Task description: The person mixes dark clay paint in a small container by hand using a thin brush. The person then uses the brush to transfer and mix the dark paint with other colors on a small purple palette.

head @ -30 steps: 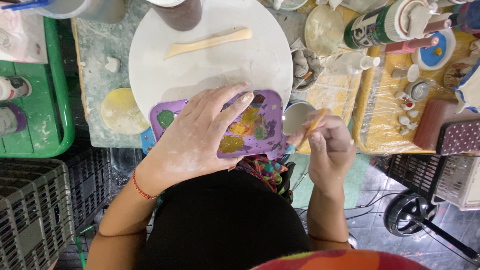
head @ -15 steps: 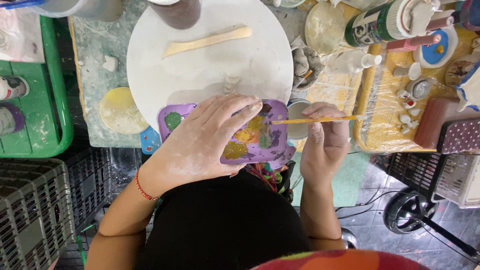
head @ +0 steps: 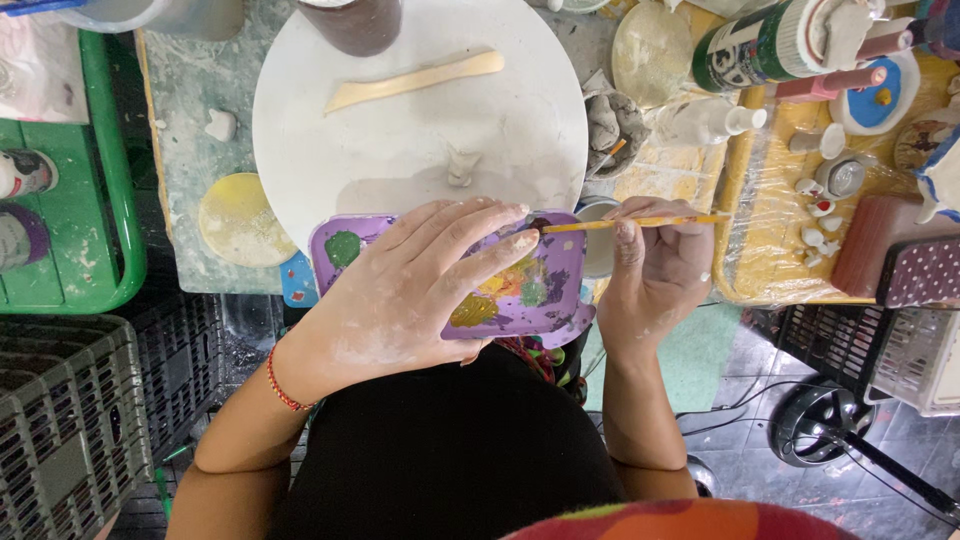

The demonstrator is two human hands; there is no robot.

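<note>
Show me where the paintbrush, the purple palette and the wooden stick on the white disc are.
paintbrush (head: pixel 640 223), head view, middle of its yellow handle
purple palette (head: pixel 556 290), head view, bare right part of the tray
wooden stick (head: pixel 415 80), head view, middle of its length

A purple paint palette (head: pixel 545 290) lay flat at the near edge of the work surface, just in front of a round white board. Its wells held smears of green at the left, and yellow, orange and dark tones toward the middle and right. A thin yellow-handled paintbrush (head: pixel 640 223) lay nearly level, its dark tip at the palette's far right corner.
</note>
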